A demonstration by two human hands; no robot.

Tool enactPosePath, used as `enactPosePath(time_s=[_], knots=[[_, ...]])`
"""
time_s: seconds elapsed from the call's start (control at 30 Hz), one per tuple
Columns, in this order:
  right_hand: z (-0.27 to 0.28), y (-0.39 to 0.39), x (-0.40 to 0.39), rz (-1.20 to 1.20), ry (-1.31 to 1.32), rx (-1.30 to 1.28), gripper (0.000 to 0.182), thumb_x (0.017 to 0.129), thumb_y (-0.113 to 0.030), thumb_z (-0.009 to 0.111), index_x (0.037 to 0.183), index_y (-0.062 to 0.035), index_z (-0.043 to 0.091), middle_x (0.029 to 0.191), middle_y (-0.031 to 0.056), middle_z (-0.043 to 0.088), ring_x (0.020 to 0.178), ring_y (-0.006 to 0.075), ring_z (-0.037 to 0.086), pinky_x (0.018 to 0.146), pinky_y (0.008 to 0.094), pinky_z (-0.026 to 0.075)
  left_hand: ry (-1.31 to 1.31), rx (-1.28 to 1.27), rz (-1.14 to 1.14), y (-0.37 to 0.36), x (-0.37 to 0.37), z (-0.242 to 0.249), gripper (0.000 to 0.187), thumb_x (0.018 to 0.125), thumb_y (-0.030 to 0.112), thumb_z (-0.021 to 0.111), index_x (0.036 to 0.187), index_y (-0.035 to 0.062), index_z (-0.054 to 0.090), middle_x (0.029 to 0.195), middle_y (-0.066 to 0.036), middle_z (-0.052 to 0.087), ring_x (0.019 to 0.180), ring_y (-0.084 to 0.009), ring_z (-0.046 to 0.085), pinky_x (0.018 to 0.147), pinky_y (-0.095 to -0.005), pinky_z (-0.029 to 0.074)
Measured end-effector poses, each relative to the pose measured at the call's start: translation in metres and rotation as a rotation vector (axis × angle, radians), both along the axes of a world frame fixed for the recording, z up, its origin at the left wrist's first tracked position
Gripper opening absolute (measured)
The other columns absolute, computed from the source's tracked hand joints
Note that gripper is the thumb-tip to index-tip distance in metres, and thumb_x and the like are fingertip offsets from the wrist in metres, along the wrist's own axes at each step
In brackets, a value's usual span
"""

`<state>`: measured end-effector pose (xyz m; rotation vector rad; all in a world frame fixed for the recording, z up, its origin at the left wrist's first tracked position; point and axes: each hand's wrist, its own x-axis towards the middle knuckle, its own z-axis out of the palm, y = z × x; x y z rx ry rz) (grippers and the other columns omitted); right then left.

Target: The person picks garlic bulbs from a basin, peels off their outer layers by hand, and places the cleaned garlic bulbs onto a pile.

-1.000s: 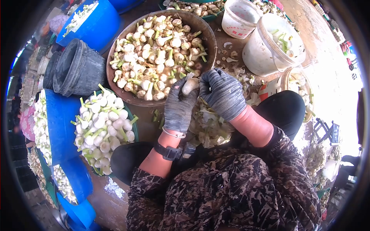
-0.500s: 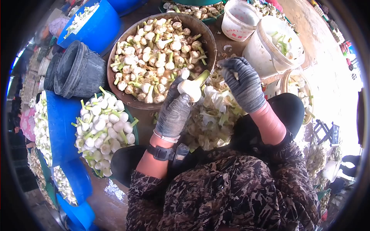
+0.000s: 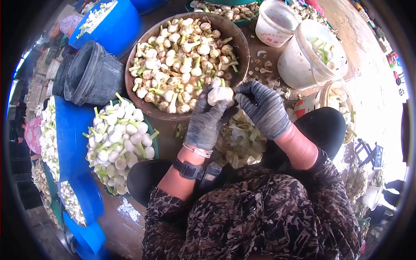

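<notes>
A whitish garlic bulb (image 3: 221, 96) is gripped in my left hand (image 3: 206, 119), whose gloved fingers and thumb close round it. Its green stem now points away toward the basin. My right hand (image 3: 265, 107), also in a grey glove, is closed with its fingertips at the bulb's right edge; whatever thin skin they pinch is hidden. Just beyond both hands stands a wide brown basin (image 3: 244, 71) of unpeeled garlic bulbs (image 3: 184, 60) in some water. Below the hands, between my knees, lies a heap of garlic skins (image 3: 241, 141).
To the left, peeled white garlic bulbs (image 3: 119, 143) fill a green-rimmed container, beside a blue tub (image 3: 73, 134) and dark grey buckets (image 3: 93, 73). White buckets (image 3: 290, 67) stand at right, one with stem pieces inside. Scraps of skin litter the floor (image 3: 264, 65).
My right hand has come down and left to the garlic bulb. The bulb has turned in my left hand, its stem swinging away from the right. The view has shifted slightly.
</notes>
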<state>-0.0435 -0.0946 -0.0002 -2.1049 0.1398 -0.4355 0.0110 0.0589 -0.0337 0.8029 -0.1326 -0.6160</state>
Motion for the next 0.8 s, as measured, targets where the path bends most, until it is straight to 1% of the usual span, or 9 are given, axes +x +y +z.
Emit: enactPosePath(time_s=[0.07, 0.13, 0.27, 0.33, 0.43, 0.67, 0.73, 0.77, 0.8], knots=[[0.001, 0.0, 0.0, -0.003, -0.006, -0.025, 0.013, 0.086, -0.013, 0.067, 0.094, -0.0039, 0.063, 0.081, 0.0152, 0.065, 0.072, 0.0307, 0.065, 0.065, 0.036, 0.052, -0.019, 0.039, 0.017, -0.001, 0.005, -0.005, 0.047, 0.092, 0.007, 0.062, 0.135, 0.0009, 0.045, 0.117, -0.007, 0.059, 0.107, -0.0151, 0.058, 0.091, -0.0279, 0.049], [0.007, 0.0, -0.001, -0.058, -0.074, -0.156, 0.012, 0.084, -0.013, 0.068, 0.093, -0.0053, 0.064, 0.081, 0.0145, 0.065, 0.073, 0.0316, 0.065, 0.066, 0.0374, 0.052, -0.462, 0.498, 0.057, 0.0, 0.015, -0.013, 0.048, 0.089, 0.007, 0.065, 0.133, 0.0001, 0.047, 0.113, -0.008, 0.061, 0.104, -0.0152, 0.06, 0.09, -0.0278, 0.05], [0.01, 0.0, 0.003, -0.005, -0.114, -0.335, 0.011, 0.083, -0.015, 0.067, 0.09, -0.0071, 0.063, 0.08, 0.0136, 0.063, 0.074, 0.0326, 0.063, 0.066, 0.0403, 0.051, -0.553, 0.665, 0.08, -0.003, 0.011, -0.005, 0.041, 0.09, 0.003, 0.062, 0.129, 0.0019, 0.049, 0.111, -0.007, 0.062, 0.1, -0.0171, 0.061, 0.093, -0.0295, 0.049], [0.009, 0.002, 0.004, -0.002, -0.1, -0.46, 0.01, 0.081, -0.015, 0.065, 0.086, -0.0081, 0.061, 0.079, 0.0129, 0.062, 0.074, 0.0337, 0.062, 0.067, 0.0432, 0.05, -0.7, 0.833, 0.059, -0.001, 0.012, 0.001, 0.035, 0.087, 0.001, 0.066, 0.12, -0.0003, 0.054, 0.111, -0.008, 0.062, 0.099, -0.0165, 0.061, 0.092, -0.0289, 0.049], [0.006, 0.006, 0.005, -0.025, -0.062, -0.539, 0.01, 0.08, -0.016, 0.064, 0.084, -0.0087, 0.059, 0.077, 0.0129, 0.061, 0.073, 0.0338, 0.062, 0.066, 0.0441, 0.05, -0.648, 0.705, 0.2, 0.001, 0.001, 0.001, 0.037, 0.085, 0.0, 0.067, 0.12, 0.0002, 0.057, 0.113, -0.009, 0.063, 0.099, -0.0158, 0.061, 0.092, -0.0284, 0.048], [0.014, 0.01, 0.005, -0.062, -0.027, -0.486, 0.012, 0.077, -0.017, 0.065, 0.081, -0.0086, 0.058, 0.076, 0.0139, 0.062, 0.074, 0.0358, 0.061, 0.066, 0.0445, 0.05, -0.628, 0.66, 0.114, 0.009, 0.007, -0.001, 0.042, 0.086, 0.002, 0.067, 0.126, 0.0015, 0.054, 0.118, -0.008, 0.062, 0.105, -0.0148, 0.06, 0.096, -0.0282, 0.047], [0.016, 0.009, 0.004, -0.044, 0.013, -0.387, 0.011, 0.08, -0.015, 0.064, 0.085, -0.0062, 0.06, 0.073, 0.0132, 0.062, 0.07, 0.03, 0.064, 0.065, 0.0416, 0.051, -0.681, 0.623, 0.078, 0.011, 0.006, 0.002, 0.042, 0.088, 0.001, 0.065, 0.128, 0.0018, 0.053, 0.119, -0.008, 0.061, 0.107, -0.0143, 0.059, 0.096, -0.0284, 0.047], [0.014, 0.005, 0.004, -0.044, 0.013, -0.386, 0.011, 0.08, -0.015, 0.064, 0.085, -0.0062, 0.06, 0.073, 0.0132, 0.062, 0.07, 0.03, 0.064, 0.065, 0.0416, 0.051, -0.681, 0.624, 0.077, 0.012, 0.005, 0.004, 0.042, 0.088, 0.001, 0.065, 0.128, 0.0018, 0.053, 0.119, -0.008, 0.061, 0.107, -0.0143, 0.059, 0.096, -0.0284, 0.047], [0.011, -0.002, 0.004, 0.001, 0.098, -0.063, 0.011, 0.083, -0.014, 0.062, 0.088, -0.0043, 0.061, 0.072, 0.0111, 0.062, 0.068, 0.0241, 0.063, 0.063, 0.0381, 0.051, -0.522, 0.457, 0.02, 0.014, 0.003, 0.007, 0.044, 0.088, 0.003, 0.065, 0.13, 0.0021, 0.051, 0.12, -0.007, 0.06, 0.107, -0.0142, 0.058, 0.095, -0.0287, 0.047]])
